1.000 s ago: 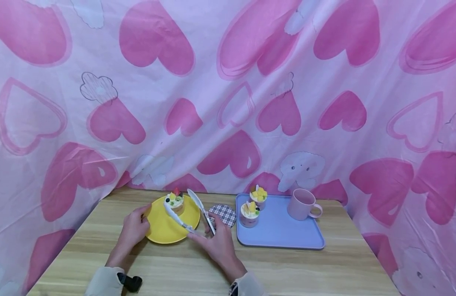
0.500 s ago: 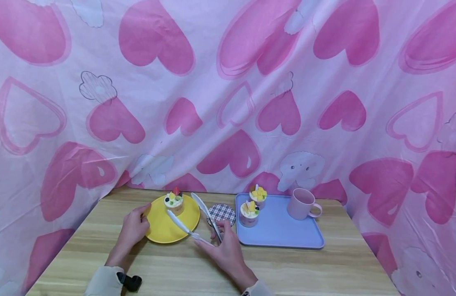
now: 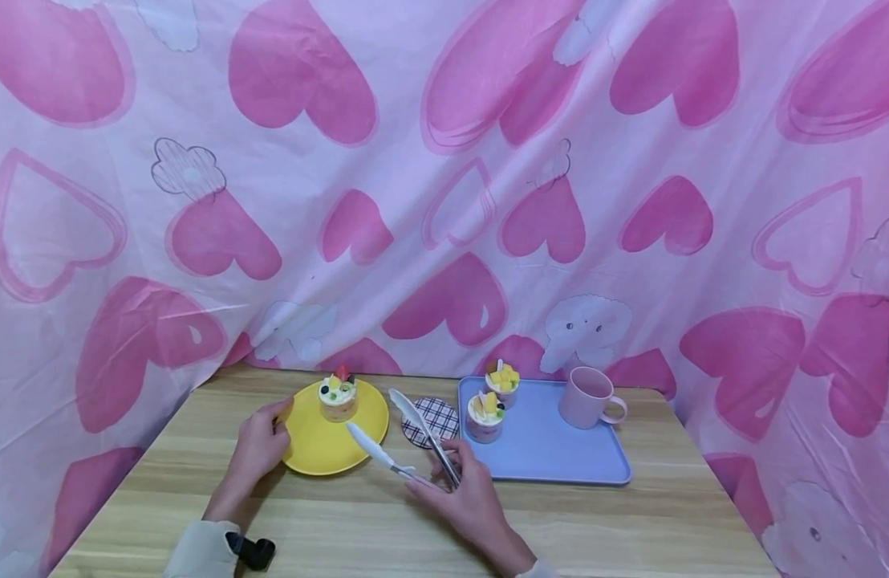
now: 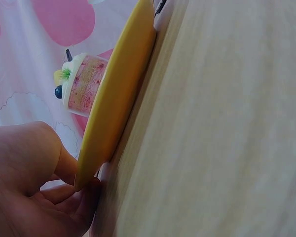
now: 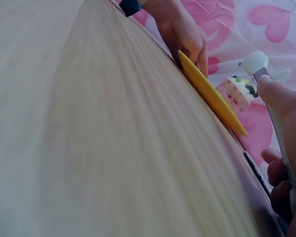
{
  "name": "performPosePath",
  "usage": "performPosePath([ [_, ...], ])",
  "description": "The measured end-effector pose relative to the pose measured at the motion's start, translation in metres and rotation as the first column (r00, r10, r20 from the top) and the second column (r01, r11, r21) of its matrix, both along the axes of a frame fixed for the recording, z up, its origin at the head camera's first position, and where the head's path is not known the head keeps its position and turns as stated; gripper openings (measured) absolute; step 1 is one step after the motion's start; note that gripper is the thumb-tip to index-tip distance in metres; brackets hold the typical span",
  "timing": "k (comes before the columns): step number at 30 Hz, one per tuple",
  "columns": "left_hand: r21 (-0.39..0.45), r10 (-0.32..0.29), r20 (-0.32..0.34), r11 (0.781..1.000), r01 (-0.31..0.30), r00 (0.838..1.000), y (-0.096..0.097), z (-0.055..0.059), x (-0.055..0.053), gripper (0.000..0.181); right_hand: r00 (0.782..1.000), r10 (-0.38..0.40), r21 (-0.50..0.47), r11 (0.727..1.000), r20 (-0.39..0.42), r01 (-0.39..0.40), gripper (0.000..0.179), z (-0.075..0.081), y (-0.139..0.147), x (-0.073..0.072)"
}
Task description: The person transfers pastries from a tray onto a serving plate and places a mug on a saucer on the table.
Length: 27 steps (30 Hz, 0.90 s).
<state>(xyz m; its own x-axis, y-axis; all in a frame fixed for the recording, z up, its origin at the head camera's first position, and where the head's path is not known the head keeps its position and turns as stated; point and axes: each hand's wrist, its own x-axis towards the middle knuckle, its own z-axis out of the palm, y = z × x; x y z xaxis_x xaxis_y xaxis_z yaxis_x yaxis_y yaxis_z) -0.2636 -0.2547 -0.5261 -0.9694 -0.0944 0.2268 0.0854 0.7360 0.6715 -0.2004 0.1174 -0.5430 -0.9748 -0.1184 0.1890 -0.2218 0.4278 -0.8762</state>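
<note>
My left hand (image 3: 257, 443) pinches the left rim of a yellow plate (image 3: 310, 449); in the left wrist view fingers lie on both sides of that rim (image 4: 119, 94). On the plate's far half stands a cake cup (image 3: 338, 399) topped with cream, strawberry and blueberry. My right hand (image 3: 468, 496) holds tongs (image 3: 408, 417) with white tips, spread apart with nothing between them. They hang over the table, right of the plate, one arm overlapping the plaid coaster in the head view. The right wrist view shows this hand (image 5: 286, 106) around the tongs' metal arm.
A round plaid coaster (image 3: 441, 413) lies between the plate and a blue tray (image 3: 545, 461). On the tray stand two dessert cups, one in front (image 3: 485, 417) and one behind (image 3: 504, 384), and a pink mug (image 3: 587, 399). A heart-patterned curtain (image 3: 444, 201) closes off the table's back.
My right hand has drawn the spread tongs away from the cake cup, toward the right and nearer to me. The cup stays on the plate. My left hand keeps its place.
</note>
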Motion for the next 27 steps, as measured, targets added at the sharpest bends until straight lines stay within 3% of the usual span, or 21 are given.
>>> performPosePath([
  [12,-0.001,-0.009,-0.004,1.000,0.009,1.000,0.002,0.001,0.001,0.056,0.998,-0.058,0.060,0.997,0.028,0.057,0.074,-0.001,0.041,0.009],
  [20,-0.007,-0.017,0.018,1.000,0.017,1.000,0.002,0.000,0.000,0.056,0.994,-0.107,-0.044,0.993,0.014,0.108,0.068,0.005,0.060,0.013],
  [27,-0.004,-0.020,0.016,1.000,0.020,1.000,0.001,0.002,0.000,0.056,0.986,-0.147,-0.053,0.988,-0.076,0.144,0.067,0.009,0.087,0.009],
])
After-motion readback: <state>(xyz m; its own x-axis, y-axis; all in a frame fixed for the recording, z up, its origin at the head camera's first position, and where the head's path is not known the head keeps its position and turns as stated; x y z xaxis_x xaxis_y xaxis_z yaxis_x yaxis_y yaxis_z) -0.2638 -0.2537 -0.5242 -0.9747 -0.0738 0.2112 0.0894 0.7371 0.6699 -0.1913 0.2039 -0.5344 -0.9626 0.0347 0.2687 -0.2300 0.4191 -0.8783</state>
